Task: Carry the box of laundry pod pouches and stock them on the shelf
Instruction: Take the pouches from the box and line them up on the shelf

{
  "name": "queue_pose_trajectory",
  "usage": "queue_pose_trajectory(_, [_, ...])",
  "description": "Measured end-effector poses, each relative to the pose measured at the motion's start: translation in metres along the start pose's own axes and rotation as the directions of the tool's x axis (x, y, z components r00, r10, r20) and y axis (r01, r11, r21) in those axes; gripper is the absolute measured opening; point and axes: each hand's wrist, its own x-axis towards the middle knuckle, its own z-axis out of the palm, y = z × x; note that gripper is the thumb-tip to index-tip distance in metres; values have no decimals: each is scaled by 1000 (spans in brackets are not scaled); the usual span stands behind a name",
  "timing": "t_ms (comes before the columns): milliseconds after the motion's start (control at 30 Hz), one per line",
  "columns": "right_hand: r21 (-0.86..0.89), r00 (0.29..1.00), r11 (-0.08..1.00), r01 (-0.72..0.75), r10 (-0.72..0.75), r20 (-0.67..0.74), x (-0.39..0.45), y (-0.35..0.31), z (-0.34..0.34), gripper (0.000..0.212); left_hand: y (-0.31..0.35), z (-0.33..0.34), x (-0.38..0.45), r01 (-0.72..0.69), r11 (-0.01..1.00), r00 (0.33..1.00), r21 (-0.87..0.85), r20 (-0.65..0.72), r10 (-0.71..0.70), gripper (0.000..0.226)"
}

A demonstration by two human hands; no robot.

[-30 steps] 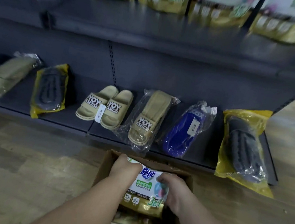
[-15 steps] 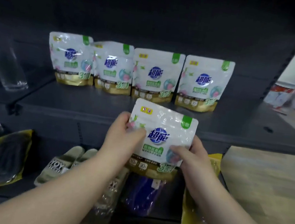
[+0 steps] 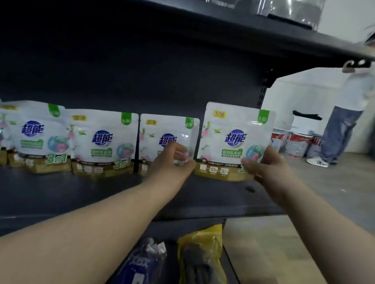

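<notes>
A white and gold laundry pod pouch (image 3: 234, 135) stands upright at the right end of the dark shelf (image 3: 103, 200), its base at the shelf surface. My right hand (image 3: 264, 169) grips its lower right side. My left hand (image 3: 173, 161) pinches its lower left corner and covers part of the neighbouring pouch (image 3: 168, 130). More matching pouches (image 3: 101, 142) stand in a row to the left, reaching the frame's left edge (image 3: 32, 133). The box is out of view.
A shelf board (image 3: 197, 15) hangs above the row. Below lie bagged slippers, one yellow bag (image 3: 204, 264) and one blue pair (image 3: 140, 270). A person (image 3: 350, 95) stands at the right near red and white containers (image 3: 296, 144) on the wooden floor.
Both hands lifted the pouch out of the box, raised it and carried it to the right end of the shelf row. My view rose from the floor to the shelf.
</notes>
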Motion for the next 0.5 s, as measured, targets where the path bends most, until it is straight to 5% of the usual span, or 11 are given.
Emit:
queue_pose_trajectory(167, [-71, 986, 985, -160, 157, -51, 17, 52, -16, 43, -55, 6, 1, 67, 974, 984, 217, 148, -101, 18])
queue_pose_trajectory(500, [49, 987, 988, -144, 147, -67, 46, 57, -6, 59, -68, 1, 15, -18, 928, 977, 372, 202, -62, 40])
